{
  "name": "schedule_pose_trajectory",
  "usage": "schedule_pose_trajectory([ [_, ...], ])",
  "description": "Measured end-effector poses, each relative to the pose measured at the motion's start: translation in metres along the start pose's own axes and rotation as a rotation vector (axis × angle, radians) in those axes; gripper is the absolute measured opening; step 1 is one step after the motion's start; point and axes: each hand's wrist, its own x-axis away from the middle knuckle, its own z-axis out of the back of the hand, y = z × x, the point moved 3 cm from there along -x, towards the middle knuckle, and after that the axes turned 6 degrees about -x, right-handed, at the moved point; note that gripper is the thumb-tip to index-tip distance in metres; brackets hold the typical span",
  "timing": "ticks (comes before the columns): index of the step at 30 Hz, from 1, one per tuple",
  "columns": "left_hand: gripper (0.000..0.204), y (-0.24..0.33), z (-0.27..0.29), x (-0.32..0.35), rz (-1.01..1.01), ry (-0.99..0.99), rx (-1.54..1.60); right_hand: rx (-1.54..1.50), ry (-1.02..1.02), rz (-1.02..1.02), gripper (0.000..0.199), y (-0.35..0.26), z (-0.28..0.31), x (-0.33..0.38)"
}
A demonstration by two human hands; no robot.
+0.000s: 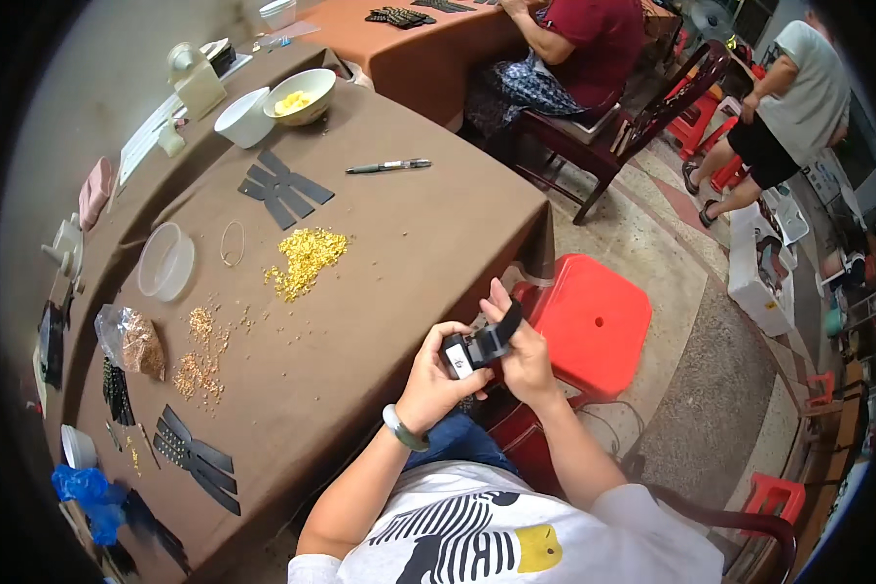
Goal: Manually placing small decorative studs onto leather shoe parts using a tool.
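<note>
Over my lap, beside the table's near edge, my left hand point(428, 386) is closed round a small black device point(458, 356) with a white label on its side. A black strap point(506, 325) runs from the device across my right hand point(529, 368), whose fingers stretch out past it. How the strap fastens is hidden. My left wrist wears a bangle point(403, 428). Nearest on the brown-covered table point(360, 282) are a pile of small gold pieces point(307, 261), scattered copper-coloured pieces point(201, 375) and a pen point(388, 166).
Black slotted strips point(285, 189) lie beyond the gold pile. A clear tub point(167, 262), a bag of small brown pieces point(131, 341) and a bowl point(302, 96) stand leftward. A red stool point(594, 326) is at my right. One person point(594, 49) sits ahead; another point(788, 92) stands far right.
</note>
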Motion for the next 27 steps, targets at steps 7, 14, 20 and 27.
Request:
schedule_pose_trajectory([
  [7, 0.059, -0.004, -0.004, 0.003, 0.005, 0.005, 0.059, -0.381, 0.144, -0.100, 0.082, -0.007, -0.016, -0.028],
  [14, 0.056, 0.031, -0.017, -0.004, -0.106, 0.048, -0.015, -0.556, 0.210, 0.090, 0.085, -0.035, -0.005, -0.062],
  [20, 0.055, 0.009, -0.030, -0.002, -0.109, 0.058, -0.018, -0.287, 0.509, 0.097, 0.115, -0.010, 0.003, -0.074],
  [27, 0.055, -0.027, -0.041, 0.005, -0.087, 0.009, -0.116, -1.363, 0.809, -0.098, 0.039, 0.023, 0.022, -0.093],
])
